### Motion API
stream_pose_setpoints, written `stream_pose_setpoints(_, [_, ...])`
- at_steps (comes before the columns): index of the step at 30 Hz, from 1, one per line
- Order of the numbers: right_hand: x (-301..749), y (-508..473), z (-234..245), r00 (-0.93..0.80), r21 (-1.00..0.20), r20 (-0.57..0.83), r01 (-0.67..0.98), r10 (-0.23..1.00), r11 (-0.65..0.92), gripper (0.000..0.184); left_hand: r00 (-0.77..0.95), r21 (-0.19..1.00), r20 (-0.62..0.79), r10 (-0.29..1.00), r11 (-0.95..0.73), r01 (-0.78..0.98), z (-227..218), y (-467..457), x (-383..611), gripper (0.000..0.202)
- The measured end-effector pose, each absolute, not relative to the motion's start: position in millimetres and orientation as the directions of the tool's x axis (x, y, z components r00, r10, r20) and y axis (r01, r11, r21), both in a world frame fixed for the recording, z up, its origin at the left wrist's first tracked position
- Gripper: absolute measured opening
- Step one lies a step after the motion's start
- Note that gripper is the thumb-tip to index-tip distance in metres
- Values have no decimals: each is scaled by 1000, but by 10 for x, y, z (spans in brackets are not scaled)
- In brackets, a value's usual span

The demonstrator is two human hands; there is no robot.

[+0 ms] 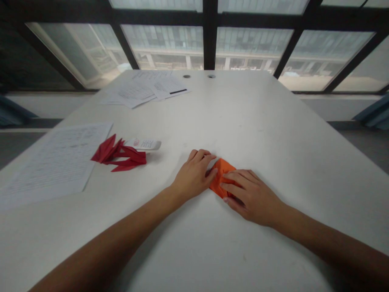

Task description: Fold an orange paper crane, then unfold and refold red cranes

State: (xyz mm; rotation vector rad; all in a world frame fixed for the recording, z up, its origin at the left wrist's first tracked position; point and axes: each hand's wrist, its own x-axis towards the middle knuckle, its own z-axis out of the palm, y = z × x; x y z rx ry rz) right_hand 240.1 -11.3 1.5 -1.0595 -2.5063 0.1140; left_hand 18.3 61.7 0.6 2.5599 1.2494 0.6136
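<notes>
Nearest, bare white table (pixel 194 255) under both forearms, hands low on surface at centre-right of view. Orange origami paper (pixel 221 174) on table betw. hands, folded to small diamond-ish shape, long axis diagonal, touching both hands, partly hidden by fingers; exact folds hard to make out. Left hand (pixel 194 174) half closed, knuckles up, fingers curled, fingertips & thumb on paper's left corner, holding it lightly. Right hand (pixel 252 198) more open, fingers extended across paper's right half, thumb low along near edge, pressing paper to table w/ a loose pinch. Well left of both hands, red origami model (pixel 120 157) lying flat, long pointed flaps spread out. Just behind it, white remote control (pixel 142 144), touching or almost touching red flaps; cannot tell which. Just left of red model, printed text sheet (pixel 51 162) flat on table. Farther back, near far table edge, overlapping printed papers (pixel 142 87), one w/ black bar. Beside them, two round grommets (pixel 186 76) (pixel 211 76) in tabletop. Beyond table, dark-framed windows (pixel 209 40) w/ pale building (pixel 165 50) outside.
</notes>
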Motion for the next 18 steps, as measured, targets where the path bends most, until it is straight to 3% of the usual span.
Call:
stream_pose_setpoints(8, [2393,-118,43,-644,-279,300,647,704,710,26,621,487,271,735,-662,570,35,658,136,32])
stream_pose_setpoints(15, [2396,-113,49,-640,-277,310,647,703,711,25,613,625,220,759,-592,509,41,660,144,30])
stream_pose_setpoints(18, [2390,-123,44,-642,-278,315,642,699,715,23,668,601,214,713,-635,485,80,660,142,23])
